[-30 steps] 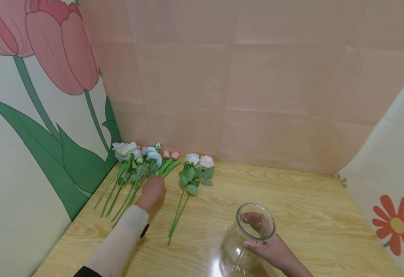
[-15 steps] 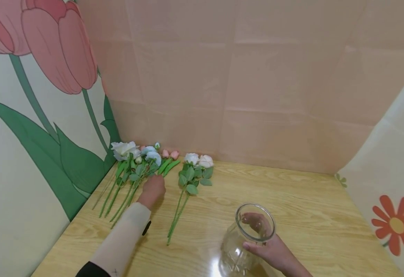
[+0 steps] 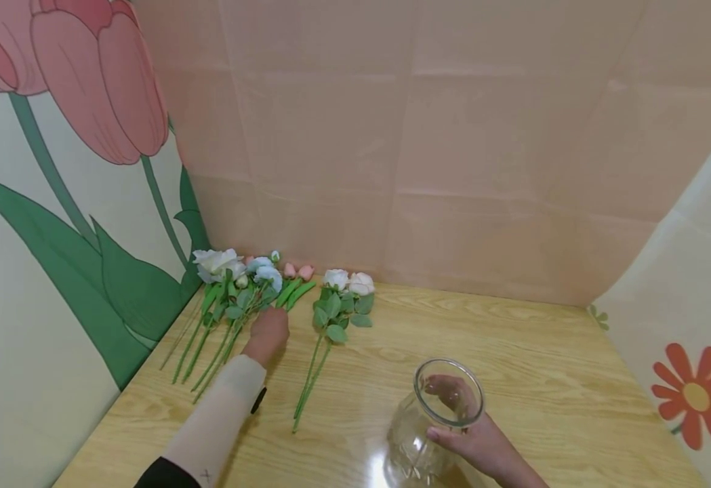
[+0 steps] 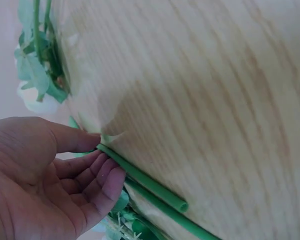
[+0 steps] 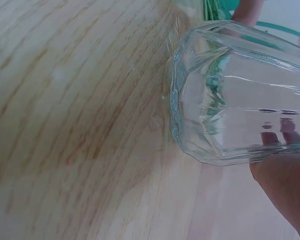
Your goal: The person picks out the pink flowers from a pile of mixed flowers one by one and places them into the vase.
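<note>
In the head view my left hand point(image 3: 269, 333) reaches to the pink tulips point(image 3: 306, 272) at the back left of the table. Its thumb and fingertips pinch a green tulip stem point(image 4: 150, 181) low over the wood in the left wrist view, with a second stem point(image 4: 176, 212) beside it. The tulips still lie with their heads near the back wall. My right hand point(image 3: 474, 437) grips a clear glass vase point(image 3: 419, 434) round its neck, fingers behind and thumb in front. Upright on the table, the vase shows only bare glass inside.
Left of my hand lie a large white flower point(image 3: 217, 263) and blue flowers point(image 3: 266, 271) on long stems. Two pale roses point(image 3: 361, 285) with leafy stems lie between the left hand and the vase. A pink backdrop point(image 3: 453, 169) rises behind the table point(image 3: 544, 352).
The head view has shifted very slightly, moving the scene a little to the left. Both hands keep nearly the same place on the stem and the vase.
</note>
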Demonstrator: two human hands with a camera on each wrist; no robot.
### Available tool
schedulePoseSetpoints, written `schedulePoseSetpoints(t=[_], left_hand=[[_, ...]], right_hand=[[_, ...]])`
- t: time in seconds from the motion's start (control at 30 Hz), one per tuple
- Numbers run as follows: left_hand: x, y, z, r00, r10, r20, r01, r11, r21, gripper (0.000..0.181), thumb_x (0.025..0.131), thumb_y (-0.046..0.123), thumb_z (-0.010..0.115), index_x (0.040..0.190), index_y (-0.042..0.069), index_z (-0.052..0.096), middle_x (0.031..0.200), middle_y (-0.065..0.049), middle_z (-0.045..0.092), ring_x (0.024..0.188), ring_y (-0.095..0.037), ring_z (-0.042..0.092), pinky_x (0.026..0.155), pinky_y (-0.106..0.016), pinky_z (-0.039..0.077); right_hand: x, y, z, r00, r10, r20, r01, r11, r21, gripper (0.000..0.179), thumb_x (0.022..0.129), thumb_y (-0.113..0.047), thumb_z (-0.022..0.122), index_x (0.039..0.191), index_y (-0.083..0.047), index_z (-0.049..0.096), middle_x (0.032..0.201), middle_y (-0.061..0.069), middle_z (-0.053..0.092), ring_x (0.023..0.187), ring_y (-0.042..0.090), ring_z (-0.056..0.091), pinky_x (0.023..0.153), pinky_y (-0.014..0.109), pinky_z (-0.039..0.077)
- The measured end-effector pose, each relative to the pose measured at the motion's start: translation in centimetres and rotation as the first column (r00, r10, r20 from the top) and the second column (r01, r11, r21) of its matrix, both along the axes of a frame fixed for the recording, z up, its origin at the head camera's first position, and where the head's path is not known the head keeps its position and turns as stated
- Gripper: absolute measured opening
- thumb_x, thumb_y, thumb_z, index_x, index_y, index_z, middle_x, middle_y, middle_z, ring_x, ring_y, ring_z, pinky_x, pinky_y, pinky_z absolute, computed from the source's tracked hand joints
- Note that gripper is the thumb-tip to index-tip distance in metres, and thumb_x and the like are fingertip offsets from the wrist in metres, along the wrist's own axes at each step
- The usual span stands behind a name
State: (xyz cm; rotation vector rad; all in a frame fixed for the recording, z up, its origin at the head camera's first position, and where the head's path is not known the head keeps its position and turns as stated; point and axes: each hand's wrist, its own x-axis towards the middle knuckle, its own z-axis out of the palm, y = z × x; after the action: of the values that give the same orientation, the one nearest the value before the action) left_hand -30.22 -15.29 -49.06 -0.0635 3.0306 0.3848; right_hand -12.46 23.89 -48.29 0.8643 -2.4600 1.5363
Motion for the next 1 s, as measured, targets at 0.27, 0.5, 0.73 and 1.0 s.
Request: schedulePoseSetpoints(t=[0.27,0.5,0.73,1.0], left_hand=[[0.0,0.2,-0.3,0.997,-0.011,-0.073,0.010,1.000,-0.012,0.019,0.101,0.000,0.052,0.095,-0.003,0.070,0.089,-0.020,0.069,0.082,-0.034,0.070,0.069,-0.046,0.059],[-0.1,0.6,-0.3,0.997,-0.017,-0.072,0.018,1.000,0.007,0.018,0.101,0.000,0.051,0.097,-0.003,0.069,0.087,-0.018,0.068,0.080,-0.033,0.069,0.069,-0.045,0.059],[-0.1,0.8,-0.3,0.995,-0.003,-0.102,0.004,1.000,0.008,0.018,0.099,0.002,0.054,0.093,-0.002,0.070,0.088,-0.018,0.069,0.080,-0.034,0.070,0.069,-0.046,0.059],[0.3,0.7,1.1,0.993,-0.027,-0.112,0.029,1.000,0.012,0.012,0.096,0.002,0.058,0.094,0.000,0.070,0.089,-0.017,0.070,0.082,-0.035,0.070,0.071,-0.047,0.058]], right_hand=[[-0.1,0.1,-0.1,1.000,-0.003,-0.005,0.003,1.000,0.004,0.073,0.079,0.001,0.081,0.141,-0.011,0.045,0.135,0.009,0.056,0.128,0.016,0.054,0.105,0.022,0.038],[-0.1,0.0,-0.2,1.000,-0.005,-0.014,0.005,1.000,0.009,0.073,0.080,0.001,0.081,0.142,-0.011,0.045,0.136,0.008,0.056,0.128,0.016,0.054,0.105,0.022,0.039],[0.0,0.0,-0.2,1.000,-0.020,0.007,0.020,1.000,0.019,0.072,0.081,0.000,0.081,0.143,-0.011,0.045,0.137,0.006,0.056,0.128,0.015,0.054,0.103,0.024,0.040],[0.0,0.0,-0.1,1.000,-0.013,0.010,0.013,1.000,0.015,0.072,0.081,0.000,0.080,0.142,-0.012,0.045,0.137,0.008,0.055,0.130,0.011,0.052,0.105,0.020,0.037]])
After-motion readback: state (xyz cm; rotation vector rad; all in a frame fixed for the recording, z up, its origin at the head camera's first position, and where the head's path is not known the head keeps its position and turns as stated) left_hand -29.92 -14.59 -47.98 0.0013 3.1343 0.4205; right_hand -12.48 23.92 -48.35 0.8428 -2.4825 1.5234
